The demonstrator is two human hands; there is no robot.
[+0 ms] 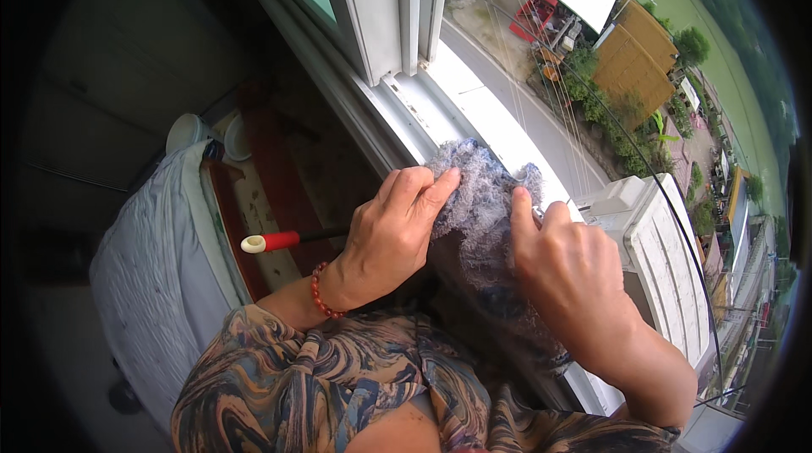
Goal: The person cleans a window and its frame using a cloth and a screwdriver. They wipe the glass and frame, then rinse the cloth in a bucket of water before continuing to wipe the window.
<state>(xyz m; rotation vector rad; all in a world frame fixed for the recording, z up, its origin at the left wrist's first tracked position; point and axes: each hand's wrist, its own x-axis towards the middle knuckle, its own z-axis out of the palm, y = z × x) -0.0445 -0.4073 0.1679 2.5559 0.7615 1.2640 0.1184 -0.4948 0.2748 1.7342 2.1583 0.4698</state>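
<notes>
A worn, greyish-blue terry cloth (476, 199) is bunched over the sliding-window track (419, 104), and its lower part hangs down on the inner side of the sill. My left hand (396, 224), with a red bead bracelet at the wrist, grips the cloth's left part between thumb and fingers. On the right part, my right hand (564, 256) holds the cloth, its index finger pressing down at the outer rail. A dark rod with a red and cream end (273, 242) passes behind my left hand; whether that hand touches it is hidden.
The white window sash frame (374, 9) stands upright beyond the cloth. Outside, a white air-conditioner unit (666, 262) sits close to my right arm, with a black cable (634, 142) nearby. A bed or table under a pale cover (158, 275) is at left. The window opens high above a road (495, 98).
</notes>
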